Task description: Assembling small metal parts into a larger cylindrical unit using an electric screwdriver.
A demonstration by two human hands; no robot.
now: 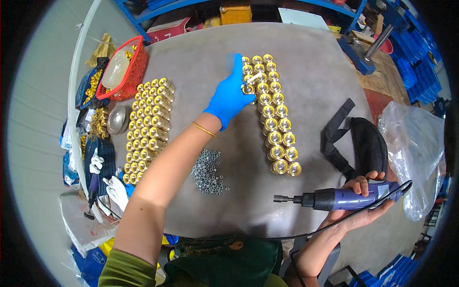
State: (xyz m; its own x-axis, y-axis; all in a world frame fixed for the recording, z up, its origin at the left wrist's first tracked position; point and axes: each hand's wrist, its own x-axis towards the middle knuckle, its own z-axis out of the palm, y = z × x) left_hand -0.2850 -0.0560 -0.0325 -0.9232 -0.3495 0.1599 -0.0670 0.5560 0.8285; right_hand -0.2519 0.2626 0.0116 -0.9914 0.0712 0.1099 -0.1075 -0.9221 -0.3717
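Observation:
My left hand (pixel 229 93), in a blue glove, reaches to the far part of a block of upright brass fittings (pixel 272 125). Its thumb and fingers curve around a brass fitting (pixel 248 89) at the block's left side, where a thin pale rod slants up to the right. The glove partly hides this grip. At the lower right, my bare right hand (pixel 368 191) is wrapped around a purple electric screwdriver (pixel 342 198), whose socket bit points left over the table. A loose pile of small metal nuts (pixel 208 172) lies between my left forearm and the block.
Another block of brass fittings (pixel 148 124) stands at the left, with a metal bowl (pixel 117 119) and a red basket (pixel 125 71) beyond it. A black strapped pouch (pixel 366 146) and clear plastic bag (pixel 413 153) lie right. The screwdriver's cord (pixel 306 234) runs along the near edge.

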